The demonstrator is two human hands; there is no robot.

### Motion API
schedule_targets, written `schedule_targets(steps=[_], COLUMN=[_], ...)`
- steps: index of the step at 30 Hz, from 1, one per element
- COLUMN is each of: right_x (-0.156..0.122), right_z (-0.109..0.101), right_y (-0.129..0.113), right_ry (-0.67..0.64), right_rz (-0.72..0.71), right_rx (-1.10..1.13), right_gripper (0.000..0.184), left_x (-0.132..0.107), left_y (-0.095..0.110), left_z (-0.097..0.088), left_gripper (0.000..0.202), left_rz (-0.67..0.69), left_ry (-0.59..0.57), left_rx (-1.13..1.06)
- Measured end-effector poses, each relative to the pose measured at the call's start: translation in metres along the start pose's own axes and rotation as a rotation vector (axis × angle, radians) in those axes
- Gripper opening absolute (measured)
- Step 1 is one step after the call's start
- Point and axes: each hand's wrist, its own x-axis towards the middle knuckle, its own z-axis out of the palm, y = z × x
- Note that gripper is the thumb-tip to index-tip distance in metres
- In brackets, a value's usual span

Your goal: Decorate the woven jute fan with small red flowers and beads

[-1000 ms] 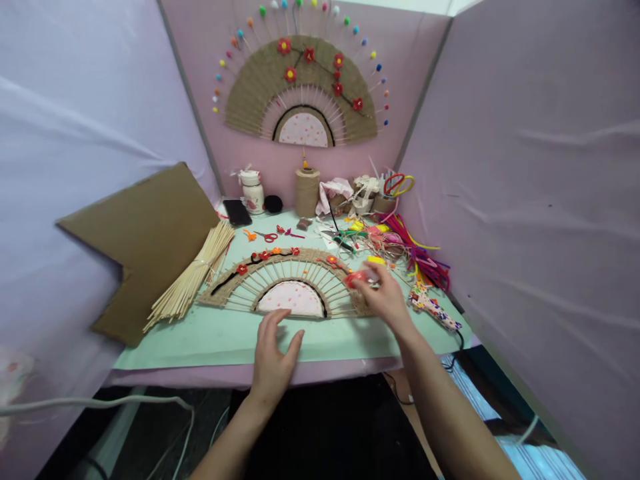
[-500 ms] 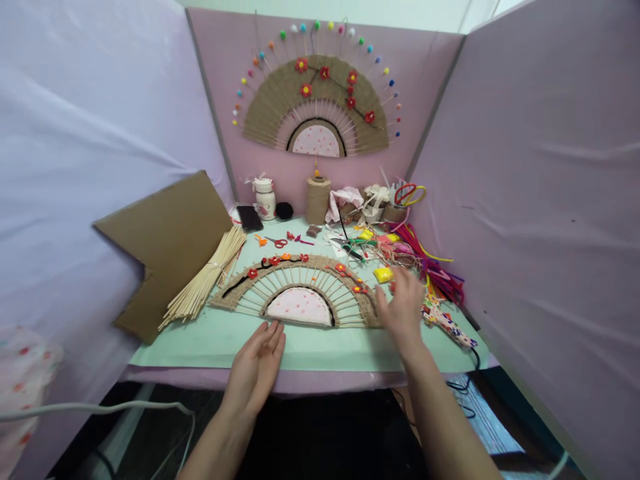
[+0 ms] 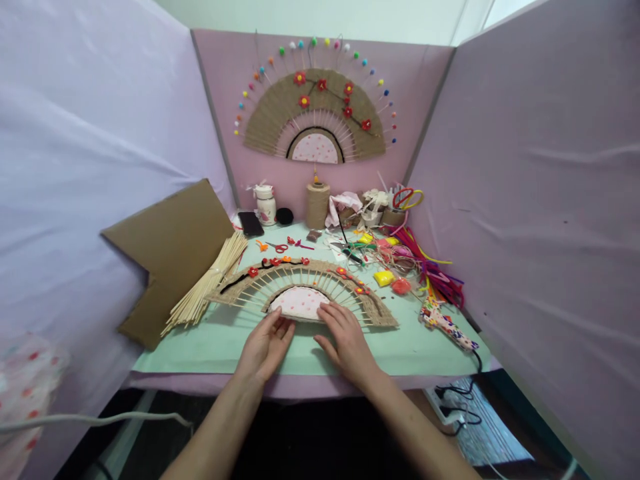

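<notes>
A fan made of jute cord and wooden sticks (image 3: 373,308) lies in the middle of the mint green mat (image 3: 200,340), with small red flowers along its arc and a pink half-round base (image 3: 303,301). My left hand (image 3: 267,345) rests at the near edge of that pink base, fingers stretched out and touching it. My right hand (image 3: 345,340) lies beside it on the base's right end, fingers also spread flat. Neither hand holds anything. A red lump (image 3: 401,286) and a yellow lump (image 3: 383,277) sit right of the fan.
A finished fan (image 3: 315,113) hangs on the pink back wall. A cardboard piece (image 3: 170,247) and a bundle of sticks (image 3: 210,283) lie at the left. Twine spool (image 3: 318,204), jar (image 3: 265,203), phone (image 3: 251,223), scissors, pipe cleaners (image 3: 435,267) and a patterned glue gun (image 3: 445,322) crowd the back and right.
My right hand put down the red lump at the right and came back to the fan's pink base. My left hand slid forward onto the base. The fan now sits slightly turned.
</notes>
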Motion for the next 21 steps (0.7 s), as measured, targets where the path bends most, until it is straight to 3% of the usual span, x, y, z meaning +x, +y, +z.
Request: schedule_targets(steps=[4, 8, 13, 21], right_x=[-0.001, -0.005, -0.006, 0.006], right_z=[-0.001, -0.01, -0.026, -0.049], right_y=[-0.002, -0.006, -0.008, 0.026], right_ry=[0.042, 0.11, 0.331, 0.702], right_rz=[-0.016, -0.045, -0.032, 0.183], right_rx=[0.013, 0.009, 0.029, 0.101], right_gripper=[0.046, 0.046, 0.035, 0.019], left_x=[0.009, 0.01, 0.008, 0.042], left_y=[-0.013, -0.012, 0.0, 0.013], left_z=[0.009, 0.01, 0.009, 0.034], left_gripper=[0.015, 0.022, 0.029, 0.035], left_rz=[0.118, 0.223, 0.342, 0.282], left_ry=[-0.079, -0.058, -0.11, -0.23], left_rx=[0.094, 0.127, 0.084, -0.15])
